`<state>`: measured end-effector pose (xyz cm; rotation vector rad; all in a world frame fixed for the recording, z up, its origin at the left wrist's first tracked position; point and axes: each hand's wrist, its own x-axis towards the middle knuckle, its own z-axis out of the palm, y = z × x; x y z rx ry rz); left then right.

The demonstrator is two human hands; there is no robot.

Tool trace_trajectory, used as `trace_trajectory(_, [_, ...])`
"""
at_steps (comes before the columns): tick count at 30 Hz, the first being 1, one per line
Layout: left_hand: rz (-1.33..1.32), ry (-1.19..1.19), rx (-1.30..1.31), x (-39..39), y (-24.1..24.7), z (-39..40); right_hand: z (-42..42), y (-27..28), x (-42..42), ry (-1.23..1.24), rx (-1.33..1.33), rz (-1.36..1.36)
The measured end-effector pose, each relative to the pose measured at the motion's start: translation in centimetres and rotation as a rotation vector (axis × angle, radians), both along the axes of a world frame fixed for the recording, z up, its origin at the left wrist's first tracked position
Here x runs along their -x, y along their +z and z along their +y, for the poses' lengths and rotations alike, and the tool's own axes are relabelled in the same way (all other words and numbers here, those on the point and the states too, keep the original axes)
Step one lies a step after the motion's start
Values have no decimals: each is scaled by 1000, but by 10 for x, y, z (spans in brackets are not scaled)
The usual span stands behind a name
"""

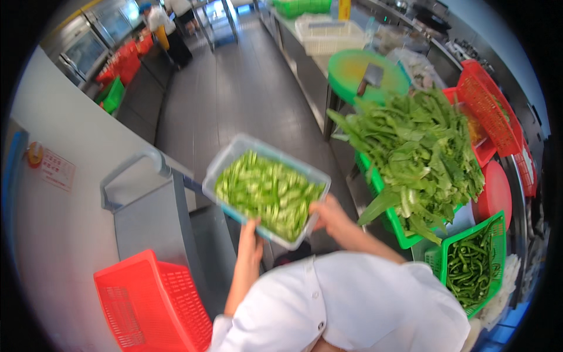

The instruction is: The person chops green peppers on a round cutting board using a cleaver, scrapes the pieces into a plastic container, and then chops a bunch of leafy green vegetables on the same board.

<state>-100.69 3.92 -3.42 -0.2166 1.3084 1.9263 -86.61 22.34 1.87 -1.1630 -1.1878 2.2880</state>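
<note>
A translucent plastic container (288, 159) full of sliced green peppers (268, 193) is held out before my body, above the floor. At its near left edge, my left hand (250, 235) grips the wall, with the fingers hidden beneath. My right hand (327, 214) holds the right end of the container. The cut pieces look like long green chili strips, filling it almost to the rim. It is tilted slightly in the view.
Leafy greens (422, 163) overhang a green basket (407, 240) at right, beside a basket of whole green chilies (470, 268). A cleaver (373, 75) lies on a round chopping board (343, 72). A grey cart (147, 224) and red basket (149, 303) stand left. A person (165, 33) works far off.
</note>
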Motion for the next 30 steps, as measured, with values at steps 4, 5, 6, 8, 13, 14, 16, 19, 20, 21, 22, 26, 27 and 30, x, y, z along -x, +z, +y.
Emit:
trace_trajectory(4, [44,-143,24,90,38,77,61,13,66,-41,-79,-34])
trace_trajectory(5, [51,-167,19,108,45,95,72,18,82,-81,-88,-5])
trace_trajectory(6, [52,-194,25,130,54,115,86,22,99,-97,-94,-15])
trace_trajectory(8, [38,-229,-2,171,55,154,112,28,130,-127,-109,-37])
trace_trajectory(13, [-9,-347,45,280,37,236,185,3,218,-183,-123,-29])
trace_trajectory(14, [9,-311,57,294,42,249,200,-9,236,-165,-144,-19])
trace_trajectory(16, [35,-281,43,333,50,282,241,4,289,-148,-181,26])
trace_trajectory(19, [-11,-236,102,374,47,306,281,7,339,-79,-145,-50])
trace_trajectory(20, [-20,-205,119,386,46,314,289,6,358,-48,-133,-67])
trace_trajectory(21, [-23,-201,112,404,46,324,304,12,380,-18,-141,-93])
trace_trajectory(22, [-26,-197,105,426,47,331,316,21,402,1,-156,-97])
trace_trajectory(26, [-51,-136,72,500,46,366,367,5,495,105,-183,-160])
trace_trajectory(27, [-63,-119,59,520,42,376,381,-3,520,124,-179,-143])
trace_trajectory(30, [-73,-179,59,592,18,420,425,-18,587,177,-157,-131])
